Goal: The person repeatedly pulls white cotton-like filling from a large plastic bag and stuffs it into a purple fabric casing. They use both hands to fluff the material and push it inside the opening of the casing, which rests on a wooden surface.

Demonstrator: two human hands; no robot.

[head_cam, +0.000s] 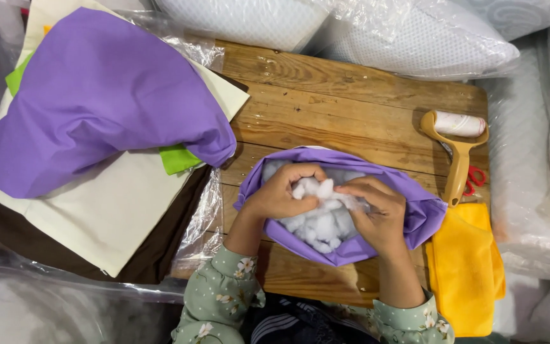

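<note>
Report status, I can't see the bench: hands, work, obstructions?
Left hand and right hand both gripping white stuffing. Stuffing inside purple cover. Nothing blocking.

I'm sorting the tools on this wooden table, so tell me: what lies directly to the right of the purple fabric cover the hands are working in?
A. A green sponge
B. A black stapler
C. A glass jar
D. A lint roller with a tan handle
D: the lint roller with a tan handle lies just right of the purple fabric cover, above a folded yellow cloth.
</note>
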